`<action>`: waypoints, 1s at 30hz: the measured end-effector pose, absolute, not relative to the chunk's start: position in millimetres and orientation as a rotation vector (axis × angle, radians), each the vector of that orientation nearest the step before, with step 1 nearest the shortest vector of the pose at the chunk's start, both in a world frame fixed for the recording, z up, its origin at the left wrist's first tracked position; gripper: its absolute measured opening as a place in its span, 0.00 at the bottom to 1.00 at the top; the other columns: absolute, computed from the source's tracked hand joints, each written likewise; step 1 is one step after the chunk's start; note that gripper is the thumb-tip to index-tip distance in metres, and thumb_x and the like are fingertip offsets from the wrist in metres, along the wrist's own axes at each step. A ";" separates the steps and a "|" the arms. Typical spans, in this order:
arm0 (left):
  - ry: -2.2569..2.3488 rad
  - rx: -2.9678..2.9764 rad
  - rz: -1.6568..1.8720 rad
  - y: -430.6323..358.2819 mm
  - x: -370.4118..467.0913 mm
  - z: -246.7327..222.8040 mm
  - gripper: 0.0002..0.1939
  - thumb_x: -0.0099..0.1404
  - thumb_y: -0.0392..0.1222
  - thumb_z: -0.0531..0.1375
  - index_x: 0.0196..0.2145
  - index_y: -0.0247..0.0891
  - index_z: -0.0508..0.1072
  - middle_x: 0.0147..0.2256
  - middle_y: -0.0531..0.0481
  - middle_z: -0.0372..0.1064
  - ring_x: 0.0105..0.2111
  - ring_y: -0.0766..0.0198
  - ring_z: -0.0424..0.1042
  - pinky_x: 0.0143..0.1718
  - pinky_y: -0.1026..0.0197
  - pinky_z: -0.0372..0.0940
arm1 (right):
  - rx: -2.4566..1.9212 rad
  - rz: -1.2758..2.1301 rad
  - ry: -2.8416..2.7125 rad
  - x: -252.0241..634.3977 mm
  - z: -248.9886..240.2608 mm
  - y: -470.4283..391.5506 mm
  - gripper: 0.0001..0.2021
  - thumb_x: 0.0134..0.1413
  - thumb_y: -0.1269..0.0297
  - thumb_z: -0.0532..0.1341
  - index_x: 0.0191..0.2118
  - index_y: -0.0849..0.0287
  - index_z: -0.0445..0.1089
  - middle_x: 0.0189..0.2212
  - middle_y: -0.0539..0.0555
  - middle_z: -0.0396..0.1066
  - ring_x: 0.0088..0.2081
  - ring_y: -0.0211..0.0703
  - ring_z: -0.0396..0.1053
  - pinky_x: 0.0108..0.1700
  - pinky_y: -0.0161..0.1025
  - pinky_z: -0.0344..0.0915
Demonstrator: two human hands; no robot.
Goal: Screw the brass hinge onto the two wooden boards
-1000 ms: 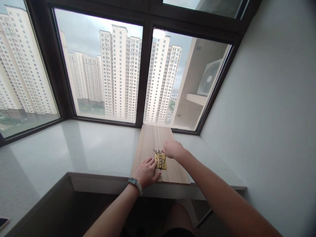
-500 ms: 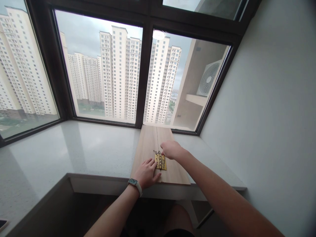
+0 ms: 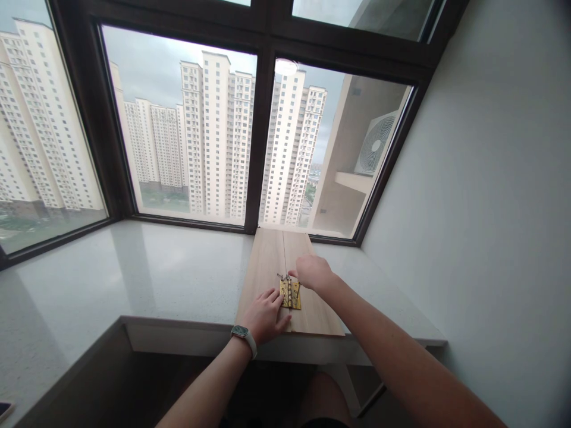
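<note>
A brass-coloured hinge [image 3: 296, 299] lies opened flat across the seam between two pale wooden boards [image 3: 267, 255]. Small dark screws [image 3: 280, 276] cluster at its far edge. My left hand [image 3: 266, 312] rests with fingers stretched out on the left board, fingertips on the hinge's left leaf and thumb apart near the seam. Over the right board, just beyond the hinge, my right hand [image 3: 313, 272] is closed with curled fingers, one fingertip at the screws. Whatever those fingers pinch is too small and hidden to make out.
The boards lie on a white speckled sill [image 3: 187, 267], reaching from its front edge back to the dark window frame [image 3: 261, 148]. A white wall [image 3: 468, 178] rises on the right. At the lower left edge, part of a dark flat object [image 3: 5, 409] shows.
My right hand has shifted slightly right, and a fingertip now points at the screws by the hinge's far edge. My left hand stays on the hinge.
</note>
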State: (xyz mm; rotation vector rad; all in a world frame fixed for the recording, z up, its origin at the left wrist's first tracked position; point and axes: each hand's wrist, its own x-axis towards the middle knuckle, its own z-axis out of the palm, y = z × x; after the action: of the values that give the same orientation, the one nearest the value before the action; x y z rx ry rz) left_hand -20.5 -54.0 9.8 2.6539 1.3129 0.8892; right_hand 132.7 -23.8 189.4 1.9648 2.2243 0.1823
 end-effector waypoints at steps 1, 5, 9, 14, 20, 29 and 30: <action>1.311 2.654 0.891 -54.0 -20.6 9.9 0.29 0.68 0.58 0.55 0.61 0.41 0.65 0.60 0.42 0.64 0.62 0.47 0.59 0.63 0.45 0.56 | 1.987 0.181 2.209 133.1 189.4 -23.2 0.22 0.61 0.48 0.57 0.48 0.61 0.75 0.44 0.66 0.77 0.46 0.55 0.75 0.43 0.44 0.69; 1.320 2.648 0.893 -54.1 -21.4 9.4 0.29 0.68 0.58 0.55 0.60 0.41 0.65 0.60 0.42 0.64 0.62 0.47 0.59 0.63 0.45 0.56 | 1.978 0.206 2.218 136.4 188.6 -20.4 0.19 0.61 0.53 0.58 0.49 0.60 0.75 0.43 0.65 0.77 0.46 0.54 0.75 0.43 0.43 0.69; 1.319 2.640 0.892 -53.7 -22.0 8.2 0.29 0.68 0.58 0.55 0.60 0.41 0.65 0.60 0.42 0.64 0.63 0.47 0.59 0.63 0.44 0.56 | 1.864 0.206 2.268 139.8 188.0 -18.5 0.18 0.61 0.54 0.58 0.48 0.61 0.76 0.43 0.65 0.77 0.45 0.54 0.75 0.42 0.42 0.68; 1.316 2.647 0.891 -52.8 -21.5 7.6 0.29 0.68 0.58 0.55 0.60 0.41 0.65 0.60 0.42 0.64 0.62 0.47 0.59 0.63 0.45 0.56 | 1.709 0.226 2.316 140.6 190.1 -21.4 0.18 0.60 0.51 0.60 0.45 0.59 0.76 0.42 0.63 0.78 0.45 0.53 0.75 0.41 0.41 0.67; 1.312 2.648 0.901 -53.0 -21.6 7.8 0.28 0.67 0.57 0.56 0.60 0.41 0.65 0.59 0.42 0.65 0.62 0.47 0.59 0.62 0.45 0.56 | 1.580 0.216 2.386 138.7 194.3 -28.6 0.13 0.61 0.54 0.59 0.43 0.55 0.76 0.42 0.59 0.78 0.45 0.51 0.75 0.41 0.40 0.66; 1.321 2.648 0.896 -54.0 -21.6 9.8 0.28 0.67 0.57 0.56 0.60 0.42 0.65 0.59 0.42 0.65 0.62 0.47 0.59 0.62 0.45 0.56 | 1.841 0.168 2.291 139.6 187.3 -24.9 0.19 0.59 0.53 0.59 0.49 0.60 0.73 0.45 0.64 0.76 0.46 0.53 0.74 0.42 0.43 0.68; 1.326 2.646 0.895 -54.1 -21.6 10.0 0.28 0.67 0.57 0.56 0.60 0.42 0.66 0.59 0.42 0.65 0.62 0.47 0.59 0.62 0.45 0.56 | 1.882 0.157 2.270 139.4 187.1 -24.2 0.20 0.59 0.52 0.59 0.49 0.60 0.73 0.45 0.64 0.76 0.47 0.54 0.74 0.43 0.43 0.68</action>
State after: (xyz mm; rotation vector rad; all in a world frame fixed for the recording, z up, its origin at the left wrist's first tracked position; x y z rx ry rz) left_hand -21.6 -54.1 10.0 2.6461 1.3259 0.8954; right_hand 139.4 -24.2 187.1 1.8820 2.2701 0.1568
